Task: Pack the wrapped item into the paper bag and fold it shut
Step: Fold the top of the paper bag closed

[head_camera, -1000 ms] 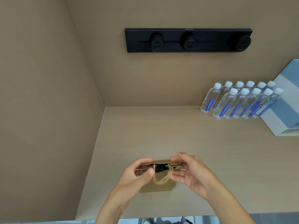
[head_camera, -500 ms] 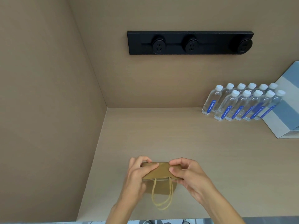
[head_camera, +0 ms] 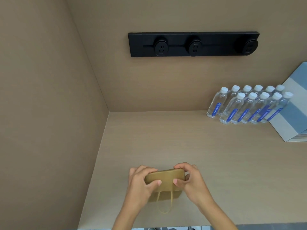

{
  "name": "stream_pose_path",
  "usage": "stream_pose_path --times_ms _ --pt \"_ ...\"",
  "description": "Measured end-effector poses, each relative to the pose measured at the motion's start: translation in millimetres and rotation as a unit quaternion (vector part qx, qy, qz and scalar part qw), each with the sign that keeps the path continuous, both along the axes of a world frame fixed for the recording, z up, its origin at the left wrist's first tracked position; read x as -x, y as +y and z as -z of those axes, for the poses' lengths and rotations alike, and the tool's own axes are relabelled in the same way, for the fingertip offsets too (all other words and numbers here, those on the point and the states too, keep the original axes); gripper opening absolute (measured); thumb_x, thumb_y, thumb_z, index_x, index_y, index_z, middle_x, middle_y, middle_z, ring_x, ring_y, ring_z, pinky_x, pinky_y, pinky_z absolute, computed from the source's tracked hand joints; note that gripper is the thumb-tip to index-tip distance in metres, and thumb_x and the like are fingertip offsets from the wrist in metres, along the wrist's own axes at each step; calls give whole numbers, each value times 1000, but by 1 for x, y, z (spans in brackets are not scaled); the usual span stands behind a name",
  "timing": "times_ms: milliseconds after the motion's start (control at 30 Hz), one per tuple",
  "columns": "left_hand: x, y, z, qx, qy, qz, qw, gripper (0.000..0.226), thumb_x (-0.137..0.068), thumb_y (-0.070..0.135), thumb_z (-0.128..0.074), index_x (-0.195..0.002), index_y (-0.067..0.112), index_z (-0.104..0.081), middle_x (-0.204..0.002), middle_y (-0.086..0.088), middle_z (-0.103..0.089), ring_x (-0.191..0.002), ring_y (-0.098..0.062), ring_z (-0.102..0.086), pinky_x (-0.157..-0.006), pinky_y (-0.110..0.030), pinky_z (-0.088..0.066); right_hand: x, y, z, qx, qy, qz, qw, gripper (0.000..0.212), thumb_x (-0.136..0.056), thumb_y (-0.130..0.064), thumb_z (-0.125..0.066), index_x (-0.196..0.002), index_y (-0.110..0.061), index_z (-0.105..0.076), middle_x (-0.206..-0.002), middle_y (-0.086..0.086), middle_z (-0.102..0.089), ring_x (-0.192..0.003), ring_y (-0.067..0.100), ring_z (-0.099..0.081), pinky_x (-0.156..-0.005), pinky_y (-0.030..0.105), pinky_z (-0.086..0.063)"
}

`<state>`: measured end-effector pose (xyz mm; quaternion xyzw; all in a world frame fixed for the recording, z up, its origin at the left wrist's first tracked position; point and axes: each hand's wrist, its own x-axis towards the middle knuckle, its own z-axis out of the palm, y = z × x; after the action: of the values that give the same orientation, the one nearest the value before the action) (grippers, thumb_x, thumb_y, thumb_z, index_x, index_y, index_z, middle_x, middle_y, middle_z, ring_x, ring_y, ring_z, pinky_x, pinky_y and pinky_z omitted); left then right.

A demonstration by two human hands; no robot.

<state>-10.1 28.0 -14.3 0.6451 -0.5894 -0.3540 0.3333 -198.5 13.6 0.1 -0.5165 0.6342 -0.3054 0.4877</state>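
A small brown paper bag (head_camera: 166, 177) stands on the beige counter (head_camera: 182, 143) near its front edge. Its top is folded over toward me into a flat flap. My left hand (head_camera: 141, 181) grips the flap's left end, thumb pressed on its front. My right hand (head_camera: 191, 180) grips the right end the same way. The bag's thin cord handles (head_camera: 166, 205) hang down in front, below the flap. The wrapped item is hidden; nothing of it shows.
Several clear water bottles (head_camera: 249, 105) with blue labels stand at the back right. A white and blue box (head_camera: 292, 123) leans beside them at the right edge. A black socket strip (head_camera: 192, 44) is on the back wall. A side wall (head_camera: 49, 113) closes the left.
The bag's open mouth, with a dark item showing inside, has been closed and folded over toward me. Both hands now press the flap lower; the handles hang down in front.
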Motion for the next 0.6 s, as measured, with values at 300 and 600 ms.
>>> stream_pose_path --times_ms 300,600 --pt "-15 -4 15 -44 90 -23 995 13 -75 5 -80 -74 17 -76 -83 -2 -72 -90 -25 -63 -75 -20 -42 10 -7 24 50 -48 27 997 28 -71 3 -77 -88 -19 -74 -100 7 -50 -69 18 -47 -69 10 -42" --pt "-10 1 17 -47 140 -58 987 42 -81 0 -72 -52 31 -70 -58 20 -67 -57 7 -57 -58 -5 -40 8 1 40 59 -102 81 990 16 -74 10 -70 -62 1 -63 -72 4 -62 -59 13 -47 -55 17 -37"
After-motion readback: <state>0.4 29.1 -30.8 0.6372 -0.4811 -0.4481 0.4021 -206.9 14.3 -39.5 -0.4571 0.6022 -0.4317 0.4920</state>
